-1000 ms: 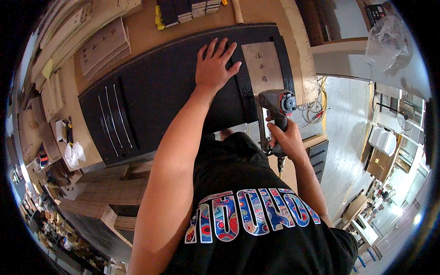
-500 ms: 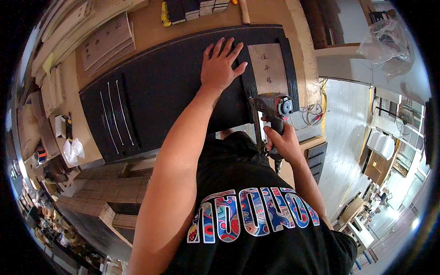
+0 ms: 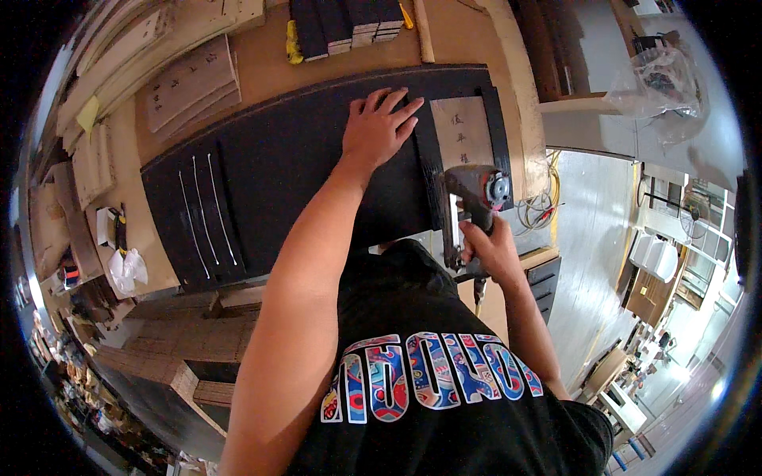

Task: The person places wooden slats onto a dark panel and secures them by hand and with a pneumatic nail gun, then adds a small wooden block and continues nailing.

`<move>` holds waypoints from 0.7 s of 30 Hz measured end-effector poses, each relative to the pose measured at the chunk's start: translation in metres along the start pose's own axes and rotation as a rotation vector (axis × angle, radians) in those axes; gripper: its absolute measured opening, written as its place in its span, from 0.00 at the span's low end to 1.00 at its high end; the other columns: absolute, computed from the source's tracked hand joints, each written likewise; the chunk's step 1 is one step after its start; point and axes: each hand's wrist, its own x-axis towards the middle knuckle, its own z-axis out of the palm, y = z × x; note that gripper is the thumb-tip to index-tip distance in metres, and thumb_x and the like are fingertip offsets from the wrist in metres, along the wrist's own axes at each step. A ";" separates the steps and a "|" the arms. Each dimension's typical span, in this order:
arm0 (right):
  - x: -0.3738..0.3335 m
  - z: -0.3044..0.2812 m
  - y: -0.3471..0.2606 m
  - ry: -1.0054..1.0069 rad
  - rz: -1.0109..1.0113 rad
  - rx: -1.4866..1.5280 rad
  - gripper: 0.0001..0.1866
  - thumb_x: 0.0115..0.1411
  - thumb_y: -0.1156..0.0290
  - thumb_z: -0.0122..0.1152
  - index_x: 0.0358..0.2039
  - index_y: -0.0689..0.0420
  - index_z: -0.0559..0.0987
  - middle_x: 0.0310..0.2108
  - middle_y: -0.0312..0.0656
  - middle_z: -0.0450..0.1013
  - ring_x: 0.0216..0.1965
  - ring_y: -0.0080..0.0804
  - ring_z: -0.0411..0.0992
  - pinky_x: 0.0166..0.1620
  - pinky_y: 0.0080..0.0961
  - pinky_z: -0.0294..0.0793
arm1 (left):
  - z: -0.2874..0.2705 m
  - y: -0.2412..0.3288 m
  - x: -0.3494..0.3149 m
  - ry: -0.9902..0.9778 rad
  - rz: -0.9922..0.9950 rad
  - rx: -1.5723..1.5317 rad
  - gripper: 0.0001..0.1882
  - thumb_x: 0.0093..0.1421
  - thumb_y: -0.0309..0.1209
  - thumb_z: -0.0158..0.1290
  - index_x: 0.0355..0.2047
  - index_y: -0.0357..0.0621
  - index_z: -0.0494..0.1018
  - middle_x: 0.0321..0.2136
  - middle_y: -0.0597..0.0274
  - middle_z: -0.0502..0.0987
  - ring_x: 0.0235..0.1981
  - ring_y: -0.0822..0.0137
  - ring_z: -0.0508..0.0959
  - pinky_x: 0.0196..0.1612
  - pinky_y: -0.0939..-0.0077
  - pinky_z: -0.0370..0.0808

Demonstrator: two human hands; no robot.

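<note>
One black panel (image 3: 274,178) under spread left hand (image 3: 376,129), right hand (image 3: 490,244) gripping nail gun (image 3: 474,186)

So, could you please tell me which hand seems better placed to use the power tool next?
Probably the right hand: it grips the power tool close to a dark strip, while the left hand rests spread on the black panel.

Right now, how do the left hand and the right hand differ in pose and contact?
The left hand is spread open, while the right hand is curled. The left hand rests on the black board; the right hand grips the nail gun. The right hand also sits lower and farther right in the view than the left hand. Both are bare.
</note>
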 end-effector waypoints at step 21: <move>0.039 -0.002 -0.029 0.047 -0.014 -0.039 0.17 0.67 0.66 0.62 0.52 0.64 0.80 0.21 0.35 0.73 0.18 0.23 0.73 0.26 0.25 0.73 | 0.000 -0.002 -0.001 -0.008 0.012 -0.069 0.26 0.71 0.50 0.53 0.67 0.67 0.72 0.67 0.72 0.71 0.67 0.59 0.68 0.65 0.44 0.65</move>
